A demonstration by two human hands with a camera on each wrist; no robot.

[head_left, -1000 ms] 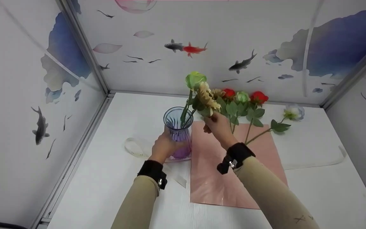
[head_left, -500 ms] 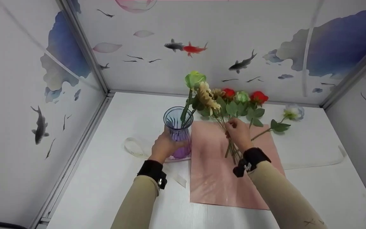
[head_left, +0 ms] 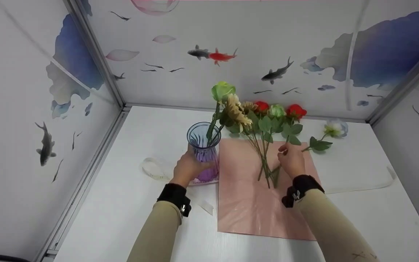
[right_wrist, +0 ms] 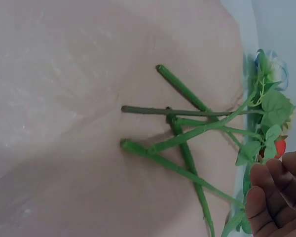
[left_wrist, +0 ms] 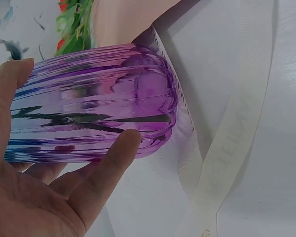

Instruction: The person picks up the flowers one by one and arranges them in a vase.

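Note:
My left hand (head_left: 188,170) grips the blue-to-purple ribbed glass vase (head_left: 206,156), fingers and thumb around its body. The left wrist view shows the vase (left_wrist: 98,101) with a dark green stem inside it. A green rose (head_left: 224,91) and a beige-yellow daisy-like flower (head_left: 236,112) stand in the vase, leaning right. My right hand (head_left: 292,161) is over the pink wrapping paper (head_left: 246,211), beside the stem of a red rose (head_left: 296,111). In the right wrist view its fingers (right_wrist: 259,210) are loosely bent with nothing seen between them, near the leaves and stems (right_wrist: 187,133).
Another red rose (head_left: 262,106), a green rose (head_left: 277,110) and a beige flower (head_left: 248,106) lie at the back. A pale blue-white flower (head_left: 336,128) lies to the right. White ribbon (head_left: 154,170) curls left of the vase; panel walls enclose the table.
My right hand has moved right and slightly toward me, from beside the daisy-like flower, across the stems, to the right-hand red rose's stem. My left hand and the vase have stayed put.

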